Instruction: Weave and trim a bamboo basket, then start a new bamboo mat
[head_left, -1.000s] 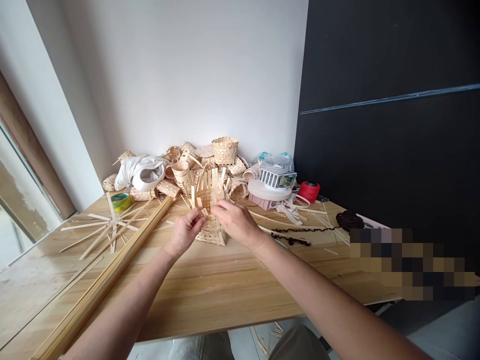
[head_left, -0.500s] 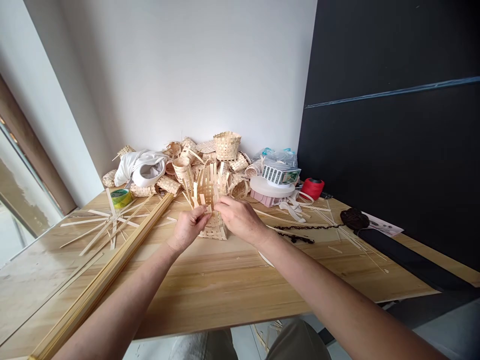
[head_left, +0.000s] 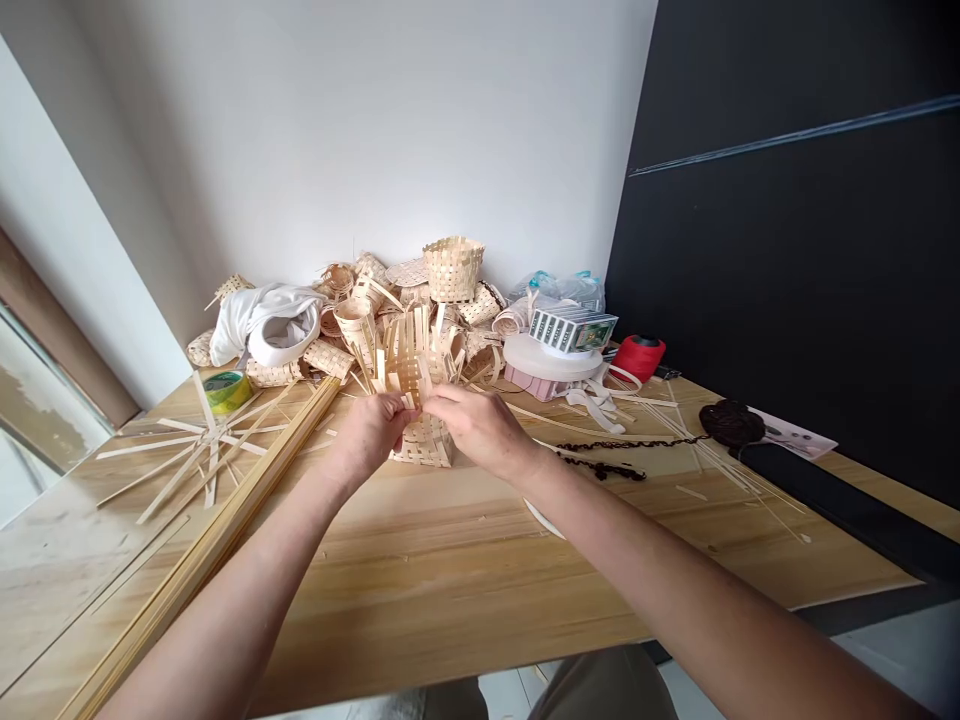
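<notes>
A small woven basket (head_left: 422, 445) of pale flat strips stands upright on the table in front of me. Loose strip ends rise from its rim, several of them splayed outward. My left hand (head_left: 369, 432) is closed at the near left of the rim, thumb and fingers pinched on a strip. On the right of the rim my right hand (head_left: 480, 425) pinches too, its fingertips close to those of the left. The exact strip under the right fingers is hard to make out. Both hands cover part of the basket's upper wall.
Finished and rolled woven baskets (head_left: 454, 270) are heaped by the wall, beside a white cloth (head_left: 270, 318). A long bundle of strips (head_left: 217, 530) lies at left, near a star of crossed strips (head_left: 212, 435) and tape (head_left: 227, 391). Red thread (head_left: 638, 358) and dark yarn (head_left: 731, 424) sit right.
My view has tilted and shifted a little. Both hands stay at the basket rim, with their fingertips now closer together.
</notes>
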